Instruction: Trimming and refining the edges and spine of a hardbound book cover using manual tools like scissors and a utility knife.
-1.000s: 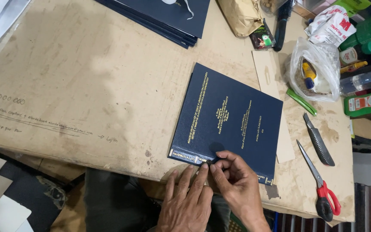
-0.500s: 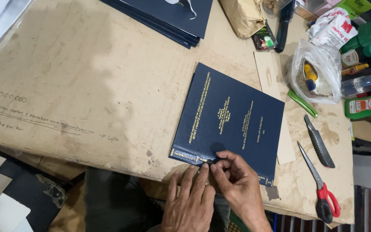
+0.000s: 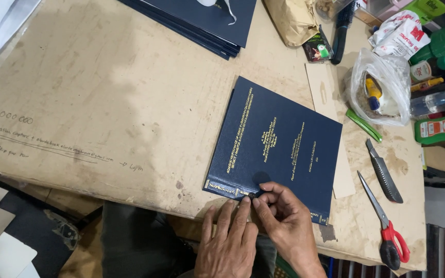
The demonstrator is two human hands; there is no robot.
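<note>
A dark blue hardcover book (image 3: pixel 279 144) with gold lettering lies flat near the front edge of a worn brown table (image 3: pixel 104 92). My left hand (image 3: pixel 230 239) rests on the table edge, its fingertips pressing against the book's spine edge. My right hand (image 3: pixel 287 224) sits beside it, thumb and forefinger pinching at a small spot on the gilt spine near the book's middle. Both hands meet at that same spot. What lies under the fingertips is hidden.
A stack of dark blue covers (image 3: pixel 202 20) lies at the back. To the right are red-handled scissors (image 3: pixel 384 226), a utility knife (image 3: pixel 382 170), a green pen (image 3: pixel 364 125), a plastic bag (image 3: pixel 379 90), green bottles (image 3: pixel 444 126) and a brown paper bag (image 3: pixel 294 18).
</note>
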